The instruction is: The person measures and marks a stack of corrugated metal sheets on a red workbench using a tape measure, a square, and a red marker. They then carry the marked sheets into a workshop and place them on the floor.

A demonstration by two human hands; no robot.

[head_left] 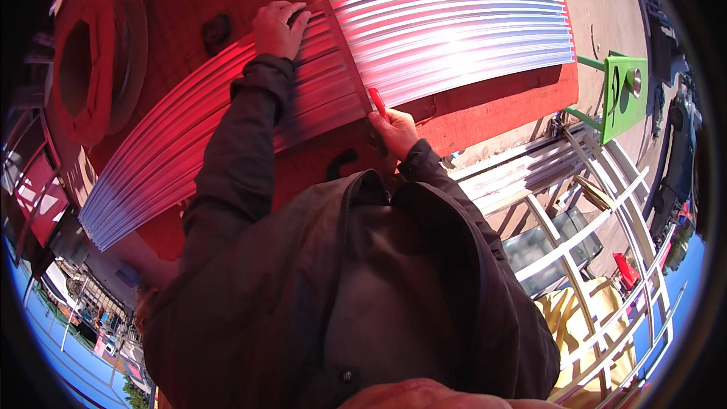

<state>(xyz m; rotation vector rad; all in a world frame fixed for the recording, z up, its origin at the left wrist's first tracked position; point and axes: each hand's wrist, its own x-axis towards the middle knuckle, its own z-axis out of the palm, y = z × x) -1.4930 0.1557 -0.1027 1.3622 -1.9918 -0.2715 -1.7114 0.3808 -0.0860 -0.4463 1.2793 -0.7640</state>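
A row of long silvery metal bars [462,38] lies side by side, seeming bent by the lens. Across them runs a narrow dark straight strip [347,57]. My left hand [277,30] is at the far edge of the row, left of the strip's far end, its fingers curled over the outermost bars with the thumb apart. At the near edge, my right hand [395,133] is closed around a slim red pen-like tool [379,101], right beside the strip's near end. The tool's tip is hidden.
The bars rest on a red surface [492,91]. A round red part with an angular opening [121,60] stands at left. A green stand [622,95] is at right. Nearer on the right are a white metal frame [560,250] and yellow cloth [587,318].
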